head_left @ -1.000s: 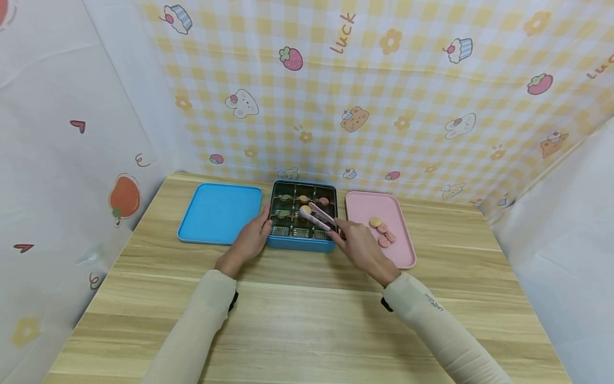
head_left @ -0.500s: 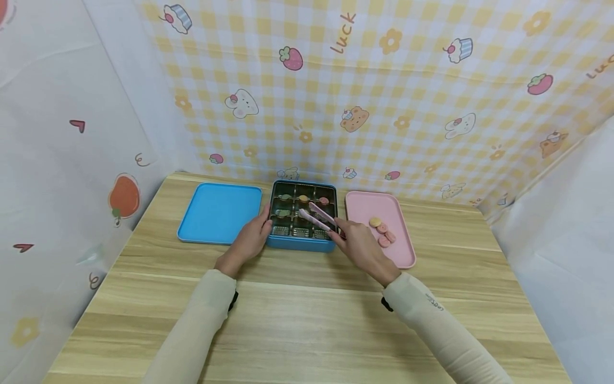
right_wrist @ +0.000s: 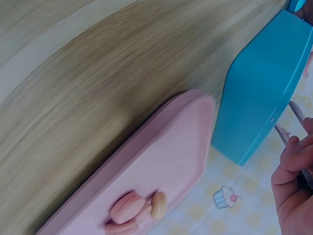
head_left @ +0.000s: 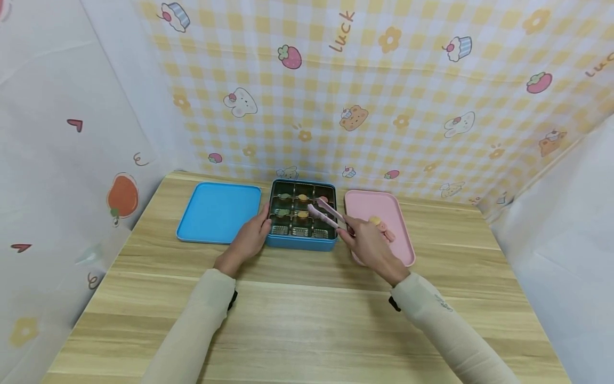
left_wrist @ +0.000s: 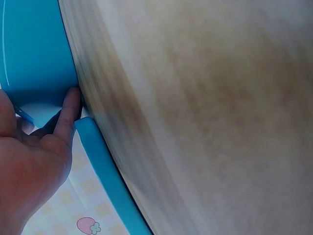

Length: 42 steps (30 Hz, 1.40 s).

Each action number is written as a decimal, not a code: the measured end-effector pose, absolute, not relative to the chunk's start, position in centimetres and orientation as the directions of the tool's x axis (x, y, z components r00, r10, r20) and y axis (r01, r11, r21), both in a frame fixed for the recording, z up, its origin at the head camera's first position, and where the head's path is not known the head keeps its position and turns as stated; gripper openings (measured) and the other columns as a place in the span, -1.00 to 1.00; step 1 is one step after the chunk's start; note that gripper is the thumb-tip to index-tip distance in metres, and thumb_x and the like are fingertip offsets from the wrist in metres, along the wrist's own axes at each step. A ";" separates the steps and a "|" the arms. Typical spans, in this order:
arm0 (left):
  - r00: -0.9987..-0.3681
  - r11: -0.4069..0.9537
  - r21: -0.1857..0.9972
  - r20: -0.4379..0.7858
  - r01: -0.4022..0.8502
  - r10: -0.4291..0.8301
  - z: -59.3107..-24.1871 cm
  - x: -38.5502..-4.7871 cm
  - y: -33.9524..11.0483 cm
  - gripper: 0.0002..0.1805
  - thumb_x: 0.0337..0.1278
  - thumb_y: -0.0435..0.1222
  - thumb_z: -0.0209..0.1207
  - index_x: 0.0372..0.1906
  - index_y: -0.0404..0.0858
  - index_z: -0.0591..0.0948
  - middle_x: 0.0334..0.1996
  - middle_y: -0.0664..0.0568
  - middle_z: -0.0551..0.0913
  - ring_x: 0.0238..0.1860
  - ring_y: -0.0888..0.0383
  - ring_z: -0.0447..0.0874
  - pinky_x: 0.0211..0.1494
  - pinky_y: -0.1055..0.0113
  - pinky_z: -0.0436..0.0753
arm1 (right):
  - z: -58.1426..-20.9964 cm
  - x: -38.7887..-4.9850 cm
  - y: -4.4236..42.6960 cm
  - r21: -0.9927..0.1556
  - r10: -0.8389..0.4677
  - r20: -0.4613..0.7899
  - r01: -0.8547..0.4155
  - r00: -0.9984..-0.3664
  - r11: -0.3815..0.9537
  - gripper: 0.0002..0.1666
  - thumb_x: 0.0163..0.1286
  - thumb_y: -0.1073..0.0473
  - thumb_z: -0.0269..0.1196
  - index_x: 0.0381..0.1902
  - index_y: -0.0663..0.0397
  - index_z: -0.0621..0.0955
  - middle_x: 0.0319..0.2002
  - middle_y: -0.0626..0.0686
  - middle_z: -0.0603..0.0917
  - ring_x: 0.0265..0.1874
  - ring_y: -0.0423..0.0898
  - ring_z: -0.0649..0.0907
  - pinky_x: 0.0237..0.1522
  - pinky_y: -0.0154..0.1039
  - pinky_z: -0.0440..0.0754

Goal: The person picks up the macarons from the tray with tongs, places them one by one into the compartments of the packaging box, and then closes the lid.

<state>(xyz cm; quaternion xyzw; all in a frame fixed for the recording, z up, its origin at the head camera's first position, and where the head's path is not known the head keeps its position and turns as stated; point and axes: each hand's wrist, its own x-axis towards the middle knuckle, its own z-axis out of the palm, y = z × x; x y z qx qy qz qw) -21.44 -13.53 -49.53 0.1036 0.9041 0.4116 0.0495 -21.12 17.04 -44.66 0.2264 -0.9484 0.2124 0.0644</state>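
My left hand [head_left: 251,234] rests against the left side of a blue box [head_left: 301,243] with a divided insert; in the left wrist view a finger [left_wrist: 68,115] lies straight against the box wall. My right hand [head_left: 369,242] grips pink tongs [head_left: 328,212], their tips spread over the box's right half with nothing between them. In the box, green macarons [head_left: 284,213] sit in the left column, yellow macarons [head_left: 303,214] in the middle column, and a pink macaron [head_left: 323,199] at back right, partly behind the tongs. In the right wrist view my right hand [right_wrist: 296,181] shows at the edge.
To the right, a pink tray [head_left: 369,200] holds a yellow macaron [head_left: 374,220] and several pink macarons [right_wrist: 128,207], partly hidden by my right hand in the head view. A blue tray [head_left: 220,210] lies left of the box. A patterned cloth [head_left: 307,96] hangs behind.
The tongs let go of the yellow macaron, which now lies in the box's middle compartment. They have since moved right and away from it with my right hand. My left hand stays put.
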 end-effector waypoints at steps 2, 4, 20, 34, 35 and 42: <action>-0.973 0.638 0.755 -0.002 0.150 0.231 -49.5 -21.4 -13.5 -0.37 0.61 -0.23 -0.22 0.58 -0.35 -0.08 0.50 -0.30 0.16 0.49 -0.22 0.15 0.46 -0.12 0.27 | -44.6 -21.1 17.5 -0.363 -0.393 0.220 -0.449 -0.893 0.816 -0.78 0.46 0.08 0.24 -0.37 0.02 0.52 -0.64 -0.08 0.42 -0.70 -0.20 0.37 -0.70 -0.34 0.24; -0.973 0.636 0.756 0.001 0.153 0.233 -49.6 -21.4 -13.6 -0.37 0.61 -0.23 -0.22 0.58 -0.35 -0.08 0.50 -0.31 0.16 0.49 -0.23 0.15 0.46 -0.12 0.27 | -44.7 -21.1 17.9 -0.354 -0.380 0.225 -0.439 -0.897 0.826 -0.81 0.45 0.07 0.25 -0.34 0.00 0.53 -0.63 -0.09 0.43 -0.69 -0.20 0.38 -0.71 -0.35 0.23; -0.974 0.639 0.755 -0.003 0.146 0.226 -49.6 -21.5 -13.6 -0.36 0.61 -0.23 -0.22 0.58 -0.33 -0.09 0.49 -0.30 0.17 0.48 -0.23 0.17 0.44 -0.13 0.31 | -44.8 -21.3 21.8 -0.351 -0.349 0.284 -0.435 -0.893 0.829 -0.81 0.42 0.14 0.27 -0.35 0.08 0.53 -0.63 -0.06 0.41 -0.72 -0.24 0.31 -0.69 -0.38 0.23; -0.972 0.635 0.756 0.005 0.157 0.235 -49.8 -21.4 -13.6 -0.36 0.61 -0.23 -0.22 0.58 -0.33 -0.10 0.50 -0.29 0.16 0.48 -0.22 0.16 0.45 -0.12 0.30 | -45.1 -20.8 25.1 -0.333 -0.335 0.283 -0.419 -0.899 0.845 -0.87 0.42 0.21 0.26 -0.35 0.08 0.56 -0.66 -0.08 0.44 -0.74 -0.27 0.31 -0.72 -0.41 0.21; -0.972 0.634 0.757 0.008 0.159 0.235 -49.8 -21.5 -13.6 -0.36 0.61 -0.23 -0.21 0.58 -0.33 -0.10 0.50 -0.29 0.17 0.48 -0.22 0.17 0.45 -0.12 0.30 | -45.1 -20.7 25.3 -0.331 -0.330 0.280 -0.413 -0.902 0.849 -0.87 0.41 0.21 0.27 -0.34 0.09 0.56 -0.67 -0.08 0.43 -0.74 -0.26 0.31 -0.72 -0.41 0.21; -0.973 0.634 0.757 0.010 0.158 0.231 -49.8 -21.5 -13.6 -0.36 0.61 -0.22 -0.22 0.58 -0.33 -0.09 0.49 -0.30 0.19 0.47 -0.22 0.19 0.43 -0.12 0.32 | -45.5 -20.3 27.3 -0.284 -0.311 0.257 -0.379 -0.915 0.881 -0.76 0.35 0.20 0.33 -0.15 0.29 0.62 -0.69 -0.04 0.41 -0.73 -0.22 0.31 -0.69 -0.36 0.23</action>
